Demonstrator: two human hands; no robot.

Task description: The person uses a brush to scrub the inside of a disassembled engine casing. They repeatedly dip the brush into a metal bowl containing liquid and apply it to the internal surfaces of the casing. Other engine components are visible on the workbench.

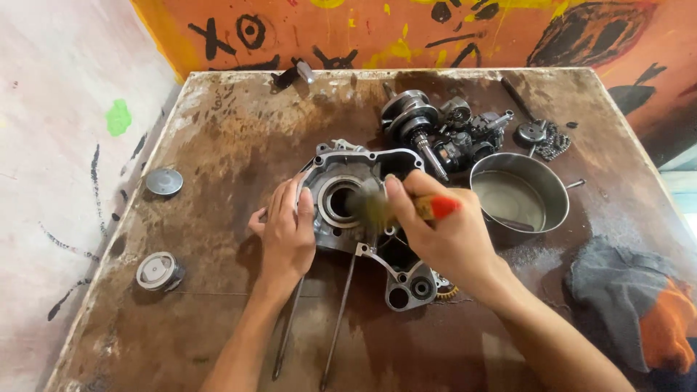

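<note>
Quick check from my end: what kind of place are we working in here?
Probably a small engine repair workshop. A stained, oily workbench carries an engine case, steadied by the left hand while the right hand brushes it. A crankshaft and a metal bowl of liquid sit behind.

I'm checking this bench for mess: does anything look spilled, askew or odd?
The table is stained dark all over. A crumpled grey and orange rag hangs at its right edge. The brush in the right hand is blurred.
</note>
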